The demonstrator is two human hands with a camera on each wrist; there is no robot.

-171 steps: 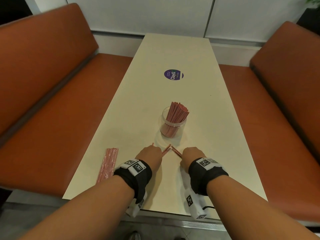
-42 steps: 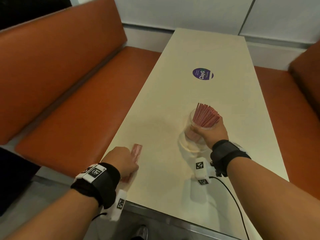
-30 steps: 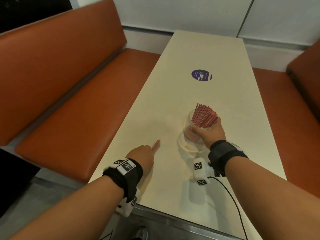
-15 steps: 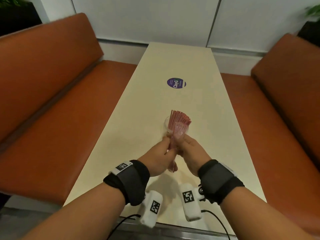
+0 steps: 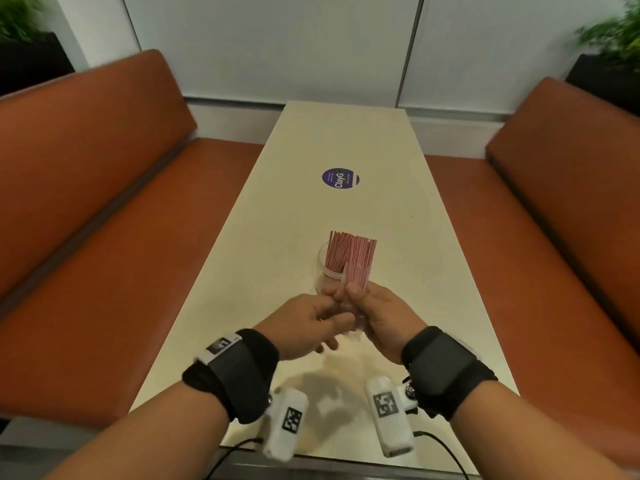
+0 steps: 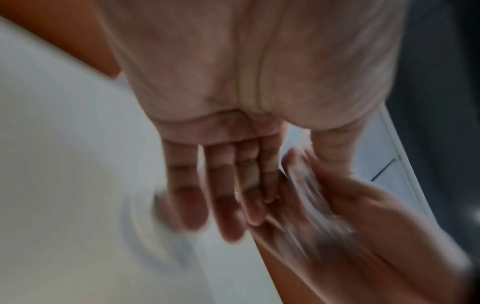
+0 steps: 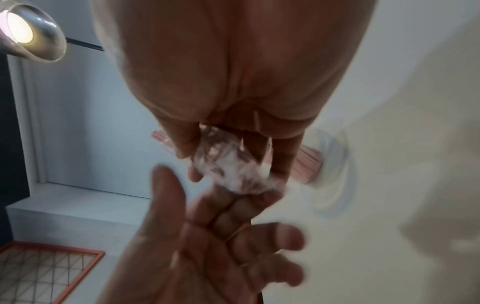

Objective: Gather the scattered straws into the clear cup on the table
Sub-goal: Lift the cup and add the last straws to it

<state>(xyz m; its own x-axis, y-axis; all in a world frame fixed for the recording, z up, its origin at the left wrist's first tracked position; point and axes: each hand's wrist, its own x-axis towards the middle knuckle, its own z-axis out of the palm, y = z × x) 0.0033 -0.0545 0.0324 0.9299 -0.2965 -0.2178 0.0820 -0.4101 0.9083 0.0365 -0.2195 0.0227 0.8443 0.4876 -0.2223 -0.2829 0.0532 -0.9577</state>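
Observation:
A clear cup (image 5: 321, 271) stands mid-table with several red-and-white straws (image 5: 336, 251) fanned in it. Just in front of it my right hand (image 5: 360, 299) grips a bundle of straws (image 5: 360, 268) in a clear wrapper, held upright. The right wrist view shows that hand's fingers (image 7: 281, 160) curled round the wrapped bundle (image 7: 233, 174), with the cup (image 7: 335, 164) behind. My left hand (image 5: 323, 306) sits against the bundle's lower end. Its fingers (image 6: 223, 197) look straight, though the left wrist view is blurred.
The long cream table (image 5: 270, 271) carries a round purple sticker (image 5: 340, 178) farther back. Orange benches run along the left (image 5: 104, 237) and right (image 5: 554, 237). Dark planters stand in both back corners. Wrist camera cables hang over the near table edge.
My left hand carried the bundle from the table's left edge to the centre, and my right hand left the cup and took hold of it. In the last half second the left fingers loosened.

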